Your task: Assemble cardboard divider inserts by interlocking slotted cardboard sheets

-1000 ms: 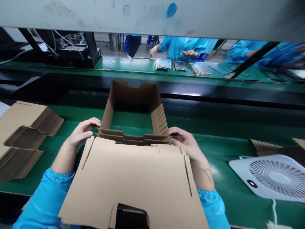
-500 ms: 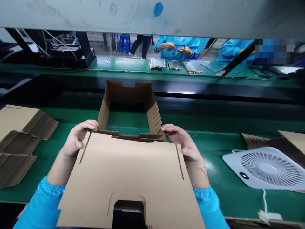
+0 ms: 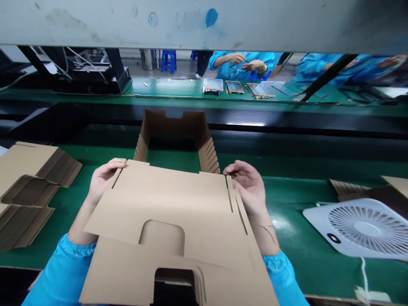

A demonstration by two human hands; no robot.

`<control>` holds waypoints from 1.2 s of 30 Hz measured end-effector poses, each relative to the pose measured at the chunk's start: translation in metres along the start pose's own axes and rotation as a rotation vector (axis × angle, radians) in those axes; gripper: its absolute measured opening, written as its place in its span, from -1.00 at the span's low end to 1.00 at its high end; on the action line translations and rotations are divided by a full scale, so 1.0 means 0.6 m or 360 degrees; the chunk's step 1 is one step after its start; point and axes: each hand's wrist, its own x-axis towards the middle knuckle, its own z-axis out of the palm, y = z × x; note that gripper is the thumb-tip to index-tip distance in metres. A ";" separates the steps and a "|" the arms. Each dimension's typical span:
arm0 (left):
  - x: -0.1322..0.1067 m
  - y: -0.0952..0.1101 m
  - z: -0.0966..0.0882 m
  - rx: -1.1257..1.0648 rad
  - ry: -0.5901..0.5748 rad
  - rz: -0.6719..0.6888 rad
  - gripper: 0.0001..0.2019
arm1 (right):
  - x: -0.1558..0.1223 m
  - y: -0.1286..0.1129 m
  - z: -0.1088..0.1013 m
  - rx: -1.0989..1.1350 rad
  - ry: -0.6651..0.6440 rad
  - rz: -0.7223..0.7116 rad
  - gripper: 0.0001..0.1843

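A flat brown cardboard sheet (image 3: 159, 191) with corner slots and a cut-out lies tilted over another slotted cardboard sheet (image 3: 121, 267) below it. My left hand (image 3: 103, 180) pinches the upper sheet's far left corner, thumb beneath and fingers on top. At its far right corner, my right hand (image 3: 248, 182) has curled fingers closed on the edge. Just beyond the sheets stands an open cardboard frame (image 3: 175, 121) with notched side walls, its near end hidden by the upper sheet.
Folded cardboard pieces (image 3: 35, 178) are stacked at the left. A white fan (image 3: 366, 229) lies at the right, with more cardboard (image 3: 350, 189) behind it. Across the line, co-workers in blue sleeves sit by a bench with flat framed panels (image 3: 234, 87). A grey beam (image 3: 95, 25) hangs overhead.
The upper cardboard sheet has been lifted and shifted away from the one below, turning slightly, so the lower sheet now shows beneath. Its raised far edge hides the frame's near wall.
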 end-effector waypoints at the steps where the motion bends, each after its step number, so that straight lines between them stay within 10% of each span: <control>1: 0.001 0.000 0.001 -0.0025 0.0007 0.0009 -0.71 | 0.000 -0.002 -0.001 0.0013 -0.0010 -0.0049 -0.72; 10: 0.011 -0.013 0.004 -0.0038 0.0006 0.0257 -0.64 | 0.003 -0.020 0.006 -0.0189 -0.0043 -0.0118 -0.73; 23: -0.001 -0.029 0.038 0.0148 0.0414 0.0054 -0.49 | 0.000 -0.010 0.020 -0.0437 0.0306 0.0081 -0.62; 36: 0.009 -0.054 0.029 0.0145 0.0131 0.0017 -0.44 | -0.005 0.026 -0.003 -0.0324 0.0096 0.0521 -0.57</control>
